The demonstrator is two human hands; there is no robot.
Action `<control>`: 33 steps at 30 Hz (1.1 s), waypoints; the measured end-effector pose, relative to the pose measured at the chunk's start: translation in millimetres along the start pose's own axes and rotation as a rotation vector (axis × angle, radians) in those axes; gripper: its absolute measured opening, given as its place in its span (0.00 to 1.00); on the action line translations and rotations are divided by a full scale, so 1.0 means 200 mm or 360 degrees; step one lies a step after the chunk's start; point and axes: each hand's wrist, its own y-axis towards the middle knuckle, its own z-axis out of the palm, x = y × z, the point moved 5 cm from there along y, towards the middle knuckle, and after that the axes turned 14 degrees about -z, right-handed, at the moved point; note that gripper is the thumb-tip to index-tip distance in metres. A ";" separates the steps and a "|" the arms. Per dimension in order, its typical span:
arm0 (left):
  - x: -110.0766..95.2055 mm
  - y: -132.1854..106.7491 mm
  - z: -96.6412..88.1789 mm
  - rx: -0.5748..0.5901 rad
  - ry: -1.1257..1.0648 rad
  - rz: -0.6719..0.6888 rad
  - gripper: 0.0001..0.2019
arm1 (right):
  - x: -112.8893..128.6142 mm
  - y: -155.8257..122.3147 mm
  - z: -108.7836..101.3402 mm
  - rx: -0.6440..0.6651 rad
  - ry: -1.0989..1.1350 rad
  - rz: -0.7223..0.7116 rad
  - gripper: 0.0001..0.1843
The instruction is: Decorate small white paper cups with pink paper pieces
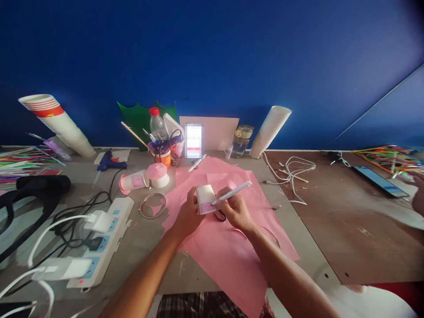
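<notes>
My left hand (188,214) is closed around a white paper cup (206,194) with pink colouring along the part nearest me. In my right hand (236,211) is a white marker pen (239,188), its tip against or very close to the pink area. Both hands are above large sheets of pink paper (228,247) spread on the table. A dark loop (220,216) shows just below the cup. To the left lies another paper cup (134,181) with a pink rim and pink marks, beside a white cup piece with a pink top (157,173).
A tape roll (153,206), glue gun (111,162) and power strip (102,247) with cables are on the left. A lit phone (194,140) stands at the back between cup stacks (71,132). At right are a white cable (300,170), another phone (380,181) and another person's hand (418,194).
</notes>
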 end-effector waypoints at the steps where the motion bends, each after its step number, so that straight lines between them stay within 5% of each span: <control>1: 0.00 0.00 0.00 0.0001 -0.0002 0.0000 0.33 | 0.00 0.00 0.00 0.0026 0.0012 0.0003 0.02; 9: 0.02 0.01 0.00 0.0010 -0.0077 0.0025 0.34 | 0.01 0.00 0.01 0.0093 0.0121 0.0016 0.01; 17: 0.02 0.01 0.00 0.0008 -0.0198 0.0046 0.36 | 0.05 0.02 -0.09 -0.0531 -0.0038 -0.0050 0.11; 24: 0.02 0.01 0.00 0.0034 -0.0379 0.0030 0.36 | 0.05 0.02 -0.06 -0.0429 -0.0144 0.0126 0.15; 33: 0.01 0.01 -0.01 0.0032 -0.0457 0.0060 0.36 | 0.06 0.03 -0.04 -0.0440 -0.0160 0.0043 0.14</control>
